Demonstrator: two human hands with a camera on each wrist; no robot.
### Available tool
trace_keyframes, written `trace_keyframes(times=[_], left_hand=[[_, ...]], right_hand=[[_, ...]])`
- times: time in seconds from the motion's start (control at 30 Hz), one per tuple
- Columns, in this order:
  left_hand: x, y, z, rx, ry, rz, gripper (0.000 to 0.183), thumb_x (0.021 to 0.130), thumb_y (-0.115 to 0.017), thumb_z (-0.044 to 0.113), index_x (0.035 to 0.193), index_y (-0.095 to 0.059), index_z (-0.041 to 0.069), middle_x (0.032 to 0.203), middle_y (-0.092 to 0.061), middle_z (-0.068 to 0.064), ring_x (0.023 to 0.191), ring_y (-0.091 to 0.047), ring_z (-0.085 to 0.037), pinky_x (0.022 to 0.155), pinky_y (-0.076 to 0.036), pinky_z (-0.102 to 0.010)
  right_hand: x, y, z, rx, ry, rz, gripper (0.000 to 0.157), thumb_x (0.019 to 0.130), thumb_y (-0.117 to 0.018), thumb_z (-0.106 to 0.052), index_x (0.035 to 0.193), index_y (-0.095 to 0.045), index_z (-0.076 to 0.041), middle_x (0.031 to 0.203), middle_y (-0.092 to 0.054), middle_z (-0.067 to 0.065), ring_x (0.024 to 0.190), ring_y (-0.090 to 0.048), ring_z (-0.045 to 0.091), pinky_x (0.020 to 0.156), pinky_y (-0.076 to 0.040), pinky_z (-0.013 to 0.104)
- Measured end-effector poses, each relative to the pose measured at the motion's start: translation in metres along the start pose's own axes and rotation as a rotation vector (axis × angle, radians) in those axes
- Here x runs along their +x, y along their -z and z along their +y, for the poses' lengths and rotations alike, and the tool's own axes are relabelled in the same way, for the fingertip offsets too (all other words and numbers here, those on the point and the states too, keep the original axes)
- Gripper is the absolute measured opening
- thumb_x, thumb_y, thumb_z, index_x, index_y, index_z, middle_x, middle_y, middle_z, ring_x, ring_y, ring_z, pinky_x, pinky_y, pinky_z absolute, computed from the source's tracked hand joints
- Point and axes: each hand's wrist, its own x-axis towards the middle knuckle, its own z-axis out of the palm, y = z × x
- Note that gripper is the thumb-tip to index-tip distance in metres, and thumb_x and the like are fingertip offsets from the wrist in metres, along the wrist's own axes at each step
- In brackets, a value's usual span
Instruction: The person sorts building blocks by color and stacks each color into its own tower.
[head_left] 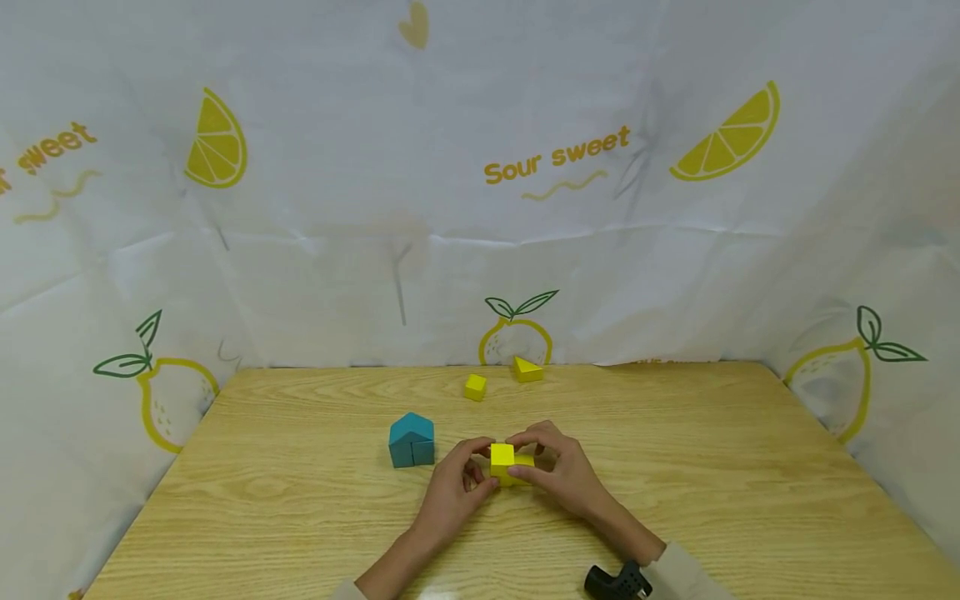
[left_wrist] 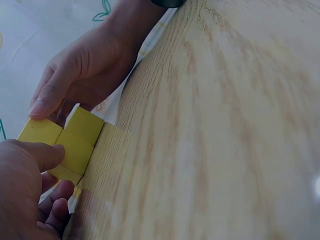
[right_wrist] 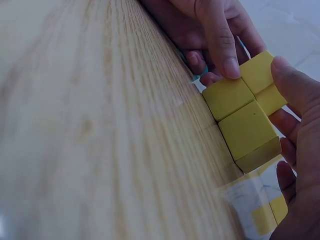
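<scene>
In the head view, three yellow blocks are grouped between the two hands: two sit side by side on the table, and a yellow cube (head_left: 502, 455) rests on the left one. My left hand (head_left: 452, 482) pinches the left side of the stack, its thumb (left_wrist: 50, 156) lying by the seam between the upper and lower cubes. From the other side, my right hand (head_left: 561, 468) pinches the upper cube, with the thumb (right_wrist: 291, 82) against its face. The right-hand lower block (right_wrist: 249, 131) stands beneath the right hand.
Left of the hands stands a blue block house (head_left: 411, 440) with a pointed roof piece. Further back lie a loose yellow cube (head_left: 475, 387) and a yellow triangular block (head_left: 528, 370). A lemon-print cloth (head_left: 360, 283) hangs behind the wooden table (head_left: 285, 500).
</scene>
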Motion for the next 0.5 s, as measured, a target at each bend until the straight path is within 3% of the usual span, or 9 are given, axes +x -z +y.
trace_keyframes(times=[0.23, 0.5], left_hand=[[0.0, 0.0, 0.001, 0.009, -0.005, 0.003, 0.045, 0.086, -0.071, 0.005, 0.128, -0.055, 0.012, 0.112, -0.057, 0.0, 0.071, -0.051, -0.008, 0.058, -0.045, -0.023], [0.0, 0.0, 0.0, 0.007, -0.018, 0.005, 0.046, 0.086, -0.071, 0.005, 0.128, -0.055, 0.011, 0.111, -0.057, 0.0, 0.07, -0.051, -0.007, 0.057, -0.044, -0.022]], right_hand=[[0.0, 0.0, 0.001, -0.013, 0.029, 0.005, 0.028, 0.079, -0.076, -0.001, 0.106, -0.068, -0.002, 0.1, -0.063, 0.009, 0.086, -0.054, 0.033, 0.071, -0.044, 0.035], [-0.006, -0.005, 0.037, -0.018, 0.018, 0.003, 0.032, 0.081, -0.077, -0.011, 0.111, -0.068, -0.017, 0.105, -0.063, -0.001, 0.09, -0.055, 0.024, 0.073, -0.044, 0.03]])
